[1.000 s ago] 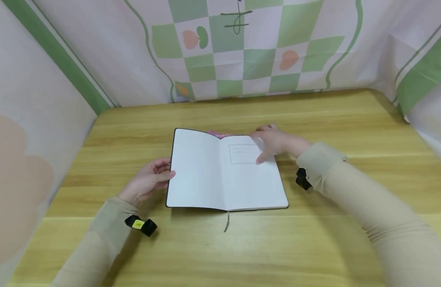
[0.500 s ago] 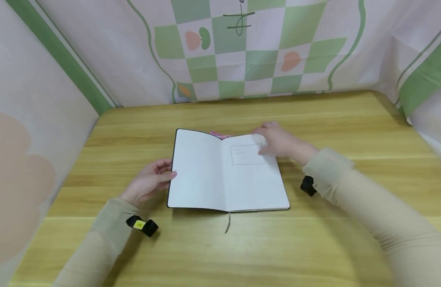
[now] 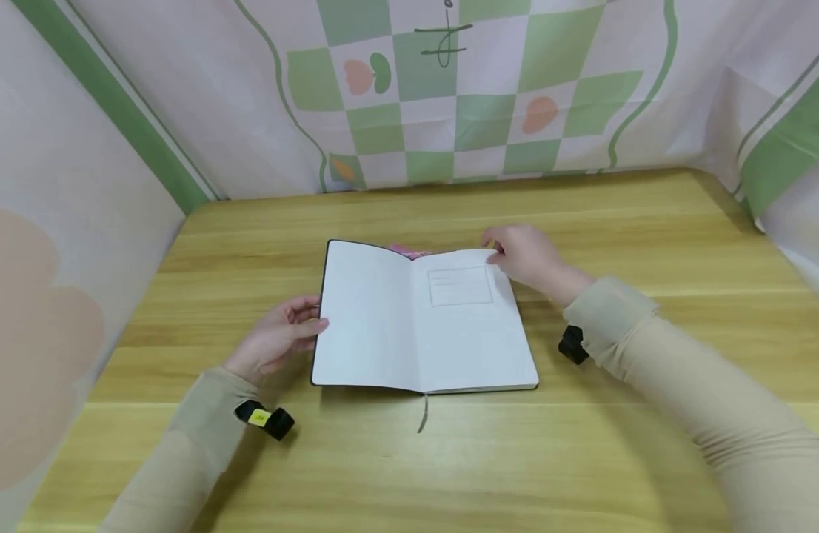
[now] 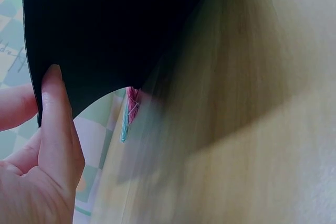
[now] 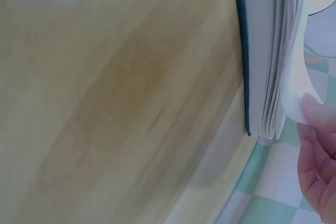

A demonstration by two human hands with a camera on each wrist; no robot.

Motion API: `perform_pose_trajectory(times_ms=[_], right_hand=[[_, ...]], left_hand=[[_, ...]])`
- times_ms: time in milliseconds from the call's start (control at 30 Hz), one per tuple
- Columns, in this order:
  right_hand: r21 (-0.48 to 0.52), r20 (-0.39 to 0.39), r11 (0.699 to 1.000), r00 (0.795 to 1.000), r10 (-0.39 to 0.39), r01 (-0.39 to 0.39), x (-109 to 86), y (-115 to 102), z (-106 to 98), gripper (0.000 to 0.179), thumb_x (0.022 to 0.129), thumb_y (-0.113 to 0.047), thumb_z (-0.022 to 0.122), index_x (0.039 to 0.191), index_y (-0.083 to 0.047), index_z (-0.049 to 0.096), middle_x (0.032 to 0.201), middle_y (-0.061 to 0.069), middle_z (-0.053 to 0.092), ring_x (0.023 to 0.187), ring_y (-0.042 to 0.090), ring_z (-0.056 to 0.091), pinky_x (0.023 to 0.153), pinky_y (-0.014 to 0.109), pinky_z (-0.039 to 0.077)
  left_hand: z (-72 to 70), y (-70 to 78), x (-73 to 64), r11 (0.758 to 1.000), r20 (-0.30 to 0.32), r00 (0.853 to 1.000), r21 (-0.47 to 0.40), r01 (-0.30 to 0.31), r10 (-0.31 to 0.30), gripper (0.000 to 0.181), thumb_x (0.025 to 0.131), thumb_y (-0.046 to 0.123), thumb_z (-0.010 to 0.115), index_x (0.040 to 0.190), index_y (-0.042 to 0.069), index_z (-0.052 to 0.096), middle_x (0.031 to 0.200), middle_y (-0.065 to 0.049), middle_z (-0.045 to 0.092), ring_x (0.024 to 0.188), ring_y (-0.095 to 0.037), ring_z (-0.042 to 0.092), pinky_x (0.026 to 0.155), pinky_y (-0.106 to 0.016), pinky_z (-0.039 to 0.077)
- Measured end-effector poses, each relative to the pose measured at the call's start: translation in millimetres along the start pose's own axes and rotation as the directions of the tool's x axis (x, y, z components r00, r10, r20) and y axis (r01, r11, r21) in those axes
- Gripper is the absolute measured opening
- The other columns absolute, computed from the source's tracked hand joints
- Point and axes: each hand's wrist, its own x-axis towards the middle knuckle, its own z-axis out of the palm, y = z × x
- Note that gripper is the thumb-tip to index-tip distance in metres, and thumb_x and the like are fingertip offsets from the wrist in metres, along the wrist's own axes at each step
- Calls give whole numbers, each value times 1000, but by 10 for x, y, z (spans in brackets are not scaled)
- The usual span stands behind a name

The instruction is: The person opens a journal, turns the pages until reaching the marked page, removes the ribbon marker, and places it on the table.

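An open notebook [image 3: 472, 344] with a dark cover lies on the wooden table, its right page bearing a printed box with faint lines. My left hand [image 3: 272, 334] pinches the outer edge of the raised front cover [image 4: 105, 30] between thumb and fingers. At the upper right corner, my right hand [image 3: 531, 257] pinches the corner of a page [image 5: 295, 90], which curves away from the page block [image 5: 262, 51] in the right wrist view. Behind the spine peeks a pink and teal bundle of thread-like strands [image 4: 132, 106], mostly hidden by the notebook in the head view.
A grey ribbon bookmark [image 3: 423, 414] hangs out below the spine onto the table [image 3: 409, 481]. Patterned cloth [image 3: 429, 126] with green checks stands at the table's far edge, and more cloth [image 3: 43, 222] hangs at the left. Each wrist wears a black camera strap.
My right hand has drawn back from over the printed box to the upper right page corner and now pinches it. The left hand keeps its hold on the cover.
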Motion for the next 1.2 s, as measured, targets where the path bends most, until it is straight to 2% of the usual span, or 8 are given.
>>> perform_pose_trajectory(times_ms=[433,533,633,767,867,1000,1100,1200], right_hand=[[32,7,999,1000,27,-27,-30,27,43,19,88,-6,64,106,0,65,89,16,67,75,26,61,70,41,49],[116,3,991,998,71,-70,-32,40,50,23,90,-7,61,112,1,62,92,17,63,76,26,57,72,40,47],[255,6,959,992,128,-126,-39,40,32,32,91,-7,60,121,3,56,100,21,59,86,32,57,77,42,47],[434,47,878,979,201,-201,-88,24,-29,53,90,-7,61,137,2,40,116,25,53,101,35,56,79,37,49],[558,118,787,964,240,-264,-155,-10,-67,68,89,-7,62,146,-3,26,124,25,50,100,29,59,74,28,50],[741,226,592,948,225,-317,-254,-68,-94,77,90,-3,60,151,-8,13,129,22,46,90,16,62,72,27,54],[831,277,450,945,173,-326,-321,-105,-118,77,91,0,55,151,-8,8,125,14,44,88,10,61,74,28,54],[879,284,363,951,121,-309,-361,-145,-146,74,92,1,52,151,-7,8,117,5,48,90,8,60,75,26,54]], left_hand=[[-2,-37,-18,1000,20,1000,15,-19,19,46,95,5,52,135,-8,33,105,1,50,90,-8,52,76,-22,49],[-1,-42,-20,999,20,999,5,-31,31,47,95,6,52,136,-8,32,107,1,50,90,-7,52,77,-22,49],[-4,-40,-17,999,10,999,-1,-38,38,51,95,6,52,140,-6,30,109,1,51,90,-7,53,76,-22,49],[-6,-22,-9,999,0,999,-19,-46,46,58,95,4,52,147,1,24,106,3,52,86,-5,54,75,-20,49],[-5,-4,-18,998,0,999,-31,-50,50,62,95,3,52,149,6,22,104,3,51,83,-5,54,73,-19,49],[-4,10,-46,998,8,998,-29,-63,63,63,94,2,53,149,8,22,105,1,49,82,-4,54,70,-19,50],[-9,18,-55,997,14,997,-26,-77,78,63,94,1,52,149,8,22,105,1,50,80,-4,54,69,-18,50],[-14,21,-55,996,25,996,-34,-88,88,63,94,0,51,149,8,22,105,2,50,79,-3,55,69,-18,50]])
